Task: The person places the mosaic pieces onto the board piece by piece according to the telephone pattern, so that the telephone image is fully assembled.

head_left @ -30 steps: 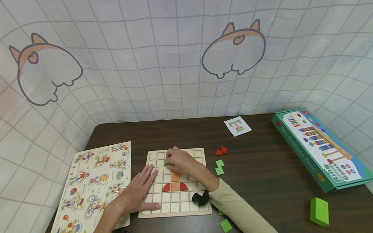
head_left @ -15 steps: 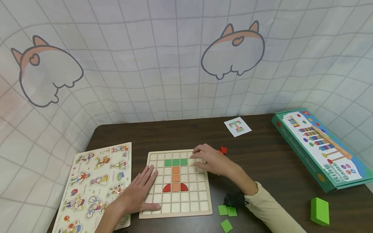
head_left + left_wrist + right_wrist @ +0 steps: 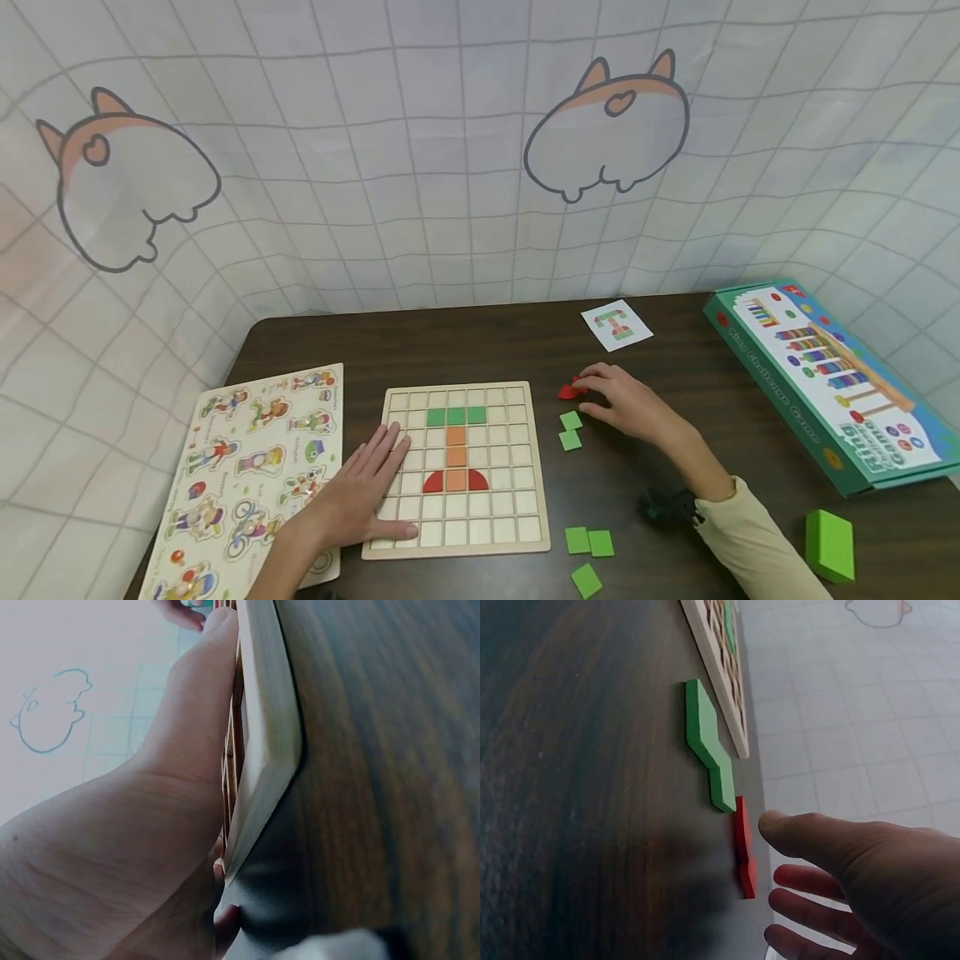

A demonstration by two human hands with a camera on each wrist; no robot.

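Note:
My left hand (image 3: 352,496) lies flat on the left side of a wooden grid board (image 3: 497,505), fingers spread. On the board, a row of green squares (image 3: 456,416) sits above a column of orange squares (image 3: 456,457). Red quarter-circle pieces (image 3: 432,482) flank the column's lowest square. My right hand (image 3: 630,407) hovers over loose red pieces (image 3: 567,392) right of the board, its fingers loosely bent. In the right wrist view, the thumb and fingers stand apart from the red pieces (image 3: 743,844), holding nothing. Two loose green squares (image 3: 571,439) lie just nearer to me.
A picture card (image 3: 617,326) lies at the back. Several more green squares (image 3: 587,581) are near the front. At left lies a character puzzle board (image 3: 258,437); at right are a green game box (image 3: 832,392) and a lime block (image 3: 829,546).
My right hand has left the board, where the green row is now uncovered, and moved right to the loose red pieces. The left hand has stayed on the board.

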